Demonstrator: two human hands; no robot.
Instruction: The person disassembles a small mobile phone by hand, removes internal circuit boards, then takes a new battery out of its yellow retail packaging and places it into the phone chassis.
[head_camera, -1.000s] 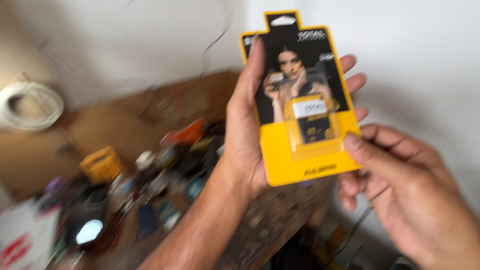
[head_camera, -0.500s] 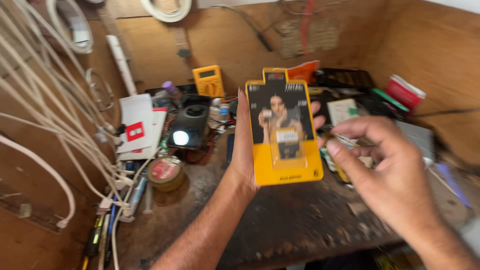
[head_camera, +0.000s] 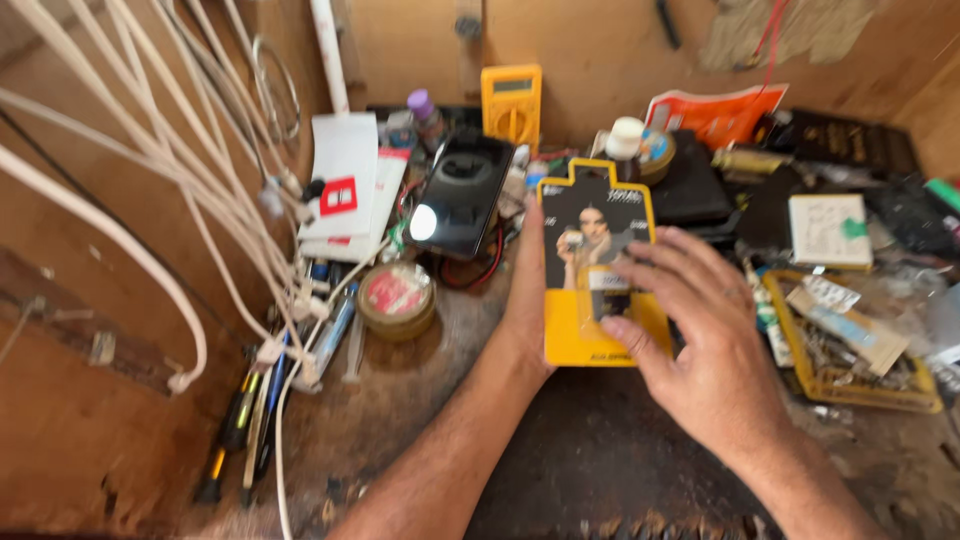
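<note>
Since half a second ago the yellow blister card (head_camera: 598, 270) has dropped lower over the cluttered tabletop (head_camera: 600, 450). It looks unopened, its small part sealed. The left hand (head_camera: 527, 300) grips its left edge from behind; the right hand (head_camera: 700, 340), fingers spread, presses on its lower front, beside a yellow tray (head_camera: 850, 385).

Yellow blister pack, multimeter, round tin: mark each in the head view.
blister pack (head_camera: 580, 235), head view, upper dark card face.
multimeter (head_camera: 511, 100), head view, middle of yellow body.
round tin (head_camera: 397, 295), head view, red lid.
</note>
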